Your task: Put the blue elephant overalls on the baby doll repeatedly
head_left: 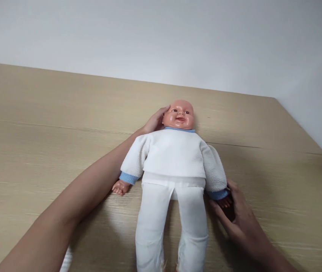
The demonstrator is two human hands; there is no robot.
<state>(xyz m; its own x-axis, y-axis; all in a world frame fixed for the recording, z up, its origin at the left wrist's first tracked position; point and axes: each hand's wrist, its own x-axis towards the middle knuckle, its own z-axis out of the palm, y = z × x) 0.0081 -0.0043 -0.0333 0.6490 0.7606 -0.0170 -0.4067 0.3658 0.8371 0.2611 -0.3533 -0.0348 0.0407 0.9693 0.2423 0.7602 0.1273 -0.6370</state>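
A baby doll (175, 158) lies on its back on the wooden table (50, 124), head away from me, legs toward me. It wears a white fleece top with blue cuffs and collar and white trousers. My left hand (154, 121) cups the side of the doll's head, fingers curved against it. My right hand (233, 211) lies beside the doll's hip with its fingers round the doll's small hand at the blue cuff.
A pale wall (161, 37) rises behind the table's far edge. The table's right edge (305, 128) runs diagonally toward the near right, with a dark gap beyond it.
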